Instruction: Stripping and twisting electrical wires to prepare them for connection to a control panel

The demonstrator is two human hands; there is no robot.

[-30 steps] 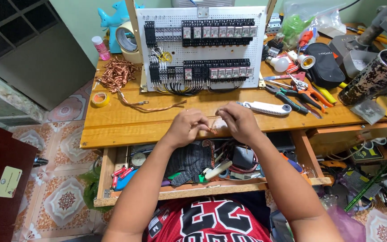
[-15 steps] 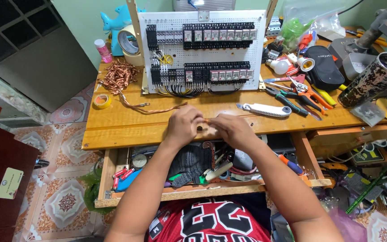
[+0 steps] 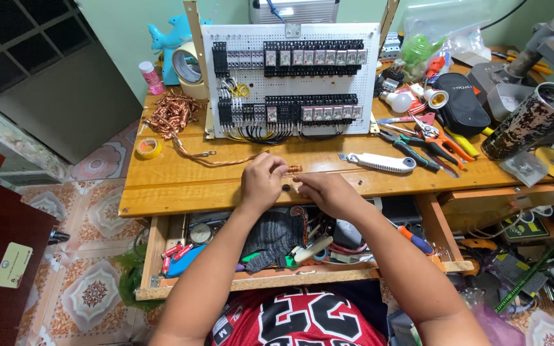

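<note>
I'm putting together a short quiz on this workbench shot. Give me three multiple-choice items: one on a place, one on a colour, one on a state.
1. Where does the white-handled utility knife lie?
A. in the open drawer
B. on the benchtop, right of the hands
C. on the floor

2. What colour is the tape roll near the bench's left edge?
A. yellow
B. blue
C. black

3. How is the drawer under the bench?
A. shut
B. removed
C. pulled open, full of tools

Answers:
1 B, it rests on the wood beside the right hand.
2 A, its ring shows yellow.
3 C, its contents are exposed below the left hand.
</note>
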